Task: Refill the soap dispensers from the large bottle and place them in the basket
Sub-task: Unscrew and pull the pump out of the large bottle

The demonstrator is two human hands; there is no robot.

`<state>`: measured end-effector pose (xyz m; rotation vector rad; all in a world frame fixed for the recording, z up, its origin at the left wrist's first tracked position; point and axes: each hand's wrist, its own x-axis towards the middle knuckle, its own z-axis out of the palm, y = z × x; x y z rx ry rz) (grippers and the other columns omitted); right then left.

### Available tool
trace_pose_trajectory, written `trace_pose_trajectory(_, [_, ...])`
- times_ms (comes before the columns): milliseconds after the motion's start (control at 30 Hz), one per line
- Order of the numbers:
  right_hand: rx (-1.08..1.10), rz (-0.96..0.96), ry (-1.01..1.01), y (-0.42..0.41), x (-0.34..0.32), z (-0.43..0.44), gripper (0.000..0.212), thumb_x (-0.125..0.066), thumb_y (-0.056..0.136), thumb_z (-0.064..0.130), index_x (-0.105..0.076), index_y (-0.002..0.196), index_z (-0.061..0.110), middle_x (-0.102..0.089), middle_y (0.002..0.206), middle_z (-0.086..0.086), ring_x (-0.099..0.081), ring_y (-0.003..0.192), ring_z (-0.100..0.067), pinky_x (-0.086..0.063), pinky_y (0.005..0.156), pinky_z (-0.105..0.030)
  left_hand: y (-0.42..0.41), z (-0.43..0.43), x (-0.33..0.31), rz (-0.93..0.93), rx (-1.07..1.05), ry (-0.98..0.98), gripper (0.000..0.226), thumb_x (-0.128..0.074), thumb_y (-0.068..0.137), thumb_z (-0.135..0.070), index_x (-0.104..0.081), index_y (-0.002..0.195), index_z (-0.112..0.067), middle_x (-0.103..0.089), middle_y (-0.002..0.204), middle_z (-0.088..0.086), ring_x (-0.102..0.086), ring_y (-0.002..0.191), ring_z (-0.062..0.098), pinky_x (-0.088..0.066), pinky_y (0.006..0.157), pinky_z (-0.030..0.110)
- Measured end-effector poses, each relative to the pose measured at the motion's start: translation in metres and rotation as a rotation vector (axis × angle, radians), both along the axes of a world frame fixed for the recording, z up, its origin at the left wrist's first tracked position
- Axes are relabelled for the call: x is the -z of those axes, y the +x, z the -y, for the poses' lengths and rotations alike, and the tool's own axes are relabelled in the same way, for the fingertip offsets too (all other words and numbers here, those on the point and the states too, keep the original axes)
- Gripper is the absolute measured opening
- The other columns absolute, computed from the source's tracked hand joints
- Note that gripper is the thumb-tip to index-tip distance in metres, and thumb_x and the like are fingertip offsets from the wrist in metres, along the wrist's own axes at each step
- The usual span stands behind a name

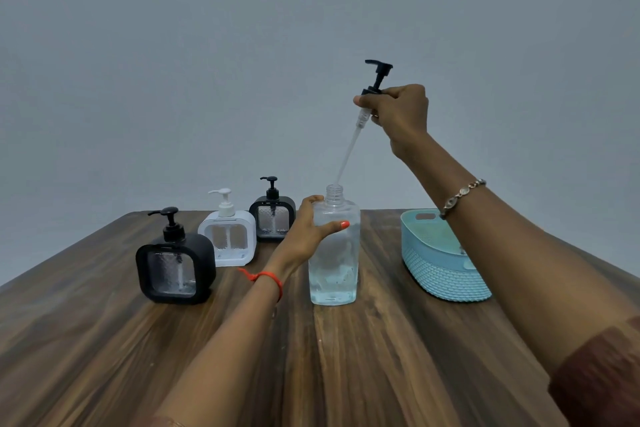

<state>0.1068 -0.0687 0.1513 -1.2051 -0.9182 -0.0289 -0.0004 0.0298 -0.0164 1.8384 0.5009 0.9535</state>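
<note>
Head view: your left hand (304, 229) grasps the upper body of the large bottle (334, 253), thumb across its front, fingers wrapped behind. That bottle stands upright on the bench (346, 357), near its middle, neck open, clear liquid filling roughly its lower half. Your right hand (398, 114) is clenched around the collar of the black pump (375, 80), held high above the bottle at about 1 o'clock from its neck. The pump's clear tube (349, 149) slants down toward 7 o'clock, its lower end at the bottle's mouth; whether the tip is inside or just above cannot be told.

Three soap dispensers stand upright in a diagonal line at 9 to 10 o'clock from the bottle, pumps fitted: a black dispenser (175, 267) nearest you, a white dispenser (228, 236) beyond it, and a smaller-looking black dispenser (273, 217) farthest, just beside your left hand. The two nearer ones look close together; contact cannot be told.

At 3 o'clock from the bottle, apart from it, sits the light blue basket (440, 263), partly hidden by your right forearm. Its visible inside shows nothing.
</note>
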Motion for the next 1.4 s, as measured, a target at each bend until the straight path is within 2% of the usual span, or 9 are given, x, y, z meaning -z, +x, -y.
trace_pose_trajectory(200, [0.053,0.08,0.047,-0.005,-0.01,0.005,0.03,-0.075,0.068,0.006,-0.064,0.081,-0.019,-0.067,0.08,-0.027,-0.052,0.055,-0.011,-0.039,0.05,-0.012,0.001,-0.002,0.001,0.004,0.0,-0.012,0.067,-0.072,0.079,-0.026,-0.033,0.132,-0.017,-0.049,0.123,0.0,-0.053,0.099,0.002,-0.045,0.071,0.011])
trace_pose_trajectory(333, [0.041,0.123,0.046,-0.008,-0.011,0.007,0.029,-0.075,0.069,0.008,-0.064,0.08,-0.017,-0.065,0.086,-0.032,-0.05,0.062,-0.016,-0.039,0.053,-0.016,0.001,-0.003,0.001,0.001,-0.001,-0.014,0.068,-0.073,0.078,-0.027,-0.033,0.132,-0.017,-0.05,0.123,0.0,-0.053,0.097,0.0,-0.044,0.07,0.013])
trace_pose_trajectory(467, [0.031,0.021,0.137,0.002,-0.016,0.016,0.021,-0.073,0.071,0.01,-0.068,0.078,-0.009,-0.069,0.088,-0.029,-0.058,0.067,-0.019,-0.051,0.068,-0.037,0.001,-0.002,0.001,0.007,0.004,-0.015,0.065,-0.073,0.078,-0.026,-0.033,0.129,-0.018,-0.049,0.124,0.001,-0.053,0.099,0.002,-0.044,0.072,0.014])
trace_pose_trajectory(700, [-0.099,0.09,0.285,0.035,-0.002,0.055,0.012,-0.076,0.072,0.018,-0.069,0.082,0.021,-0.066,0.076,0.007,-0.054,0.068,-0.009,-0.043,0.053,-0.024,0.001,-0.002,0.002,0.014,-0.002,-0.006,0.067,-0.072,0.079,-0.024,-0.032,0.133,-0.015,-0.048,0.127,0.003,-0.052,0.108,0.014,-0.044,0.078,0.015])
trace_pose_trajectory(867, [-0.227,0.365,0.054,0.054,0.079,0.068,0.04,-0.076,0.069,0.0,-0.067,0.097,0.028,-0.068,0.094,-0.007,-0.062,0.078,-0.015,-0.051,0.052,-0.026,0.002,-0.001,0.001,0.014,-0.006,0.0,0.067,-0.072,0.08,-0.024,-0.032,0.133,-0.015,-0.048,0.127,0.003,-0.052,0.109,0.015,-0.044,0.079,0.016])
trace_pose_trajectory(1000, [-0.163,0.658,-0.253,0.074,0.155,0.075,0.047,-0.061,0.07,-0.021,-0.071,0.097,0.015,-0.064,0.095,-0.006,-0.063,0.085,-0.019,-0.054,0.06,-0.026,0.002,-0.002,0.002,0.012,-0.004,-0.007,0.067,-0.072,0.079,-0.025,-0.032,0.133,-0.016,-0.049,0.123,0.001,-0.054,0.101,0.005,-0.045,0.074,0.014])
trace_pose_trajectory(1133, [-0.151,0.977,-0.566,0.086,0.202,0.083,0.046,-0.056,0.075,-0.018,-0.071,0.103,0.015,-0.061,0.106,-0.005,-0.06,0.093,-0.016,-0.045,0.079,-0.008,0.003,-0.005,0.004,0.005,-0.02,0.013,0.069,-0.073,0.079,-0.026,-0.033,0.134,-0.015,-0.05,0.124,0.001,-0.054,0.099,0.001,-0.046,0.069,0.01])
trace_pose_trajectory(1267, [-0.169,1.104,-0.759,0.088,0.221,0.085,0.046,-0.05,0.082,-0.01,-0.065,0.115,0.018,-0.056,0.117,-0.002,-0.059,0.1,-0.017,-0.049,0.084,-0.028,0.004,-0.006,0.004,-0.01,-0.038,0.02,0.069,-0.073,0.079,-0.026,-0.033,0.135,-0.016,-0.05,0.123,-0.001,-0.053,0.096,0.0,-0.046,0.065,0.005])
trace_pose_trajectory(1400, [-0.171,1.118,-0.858,0.085,0.228,0.083,0.058,-0.047,0.077,-0.012,-0.059,0.122,0.022,-0.052,0.122,0.001,-0.058,0.101,-0.016,-0.05,0.084,-0.03,0.005,-0.006,0.004,-0.011,-0.047,0.03,0.069,-0.073,0.079,-0.026,-0.034,0.135,-0.015,-0.049,0.123,0.0,-0.052,0.096,-0.001,-0.044,0.063,0.0])
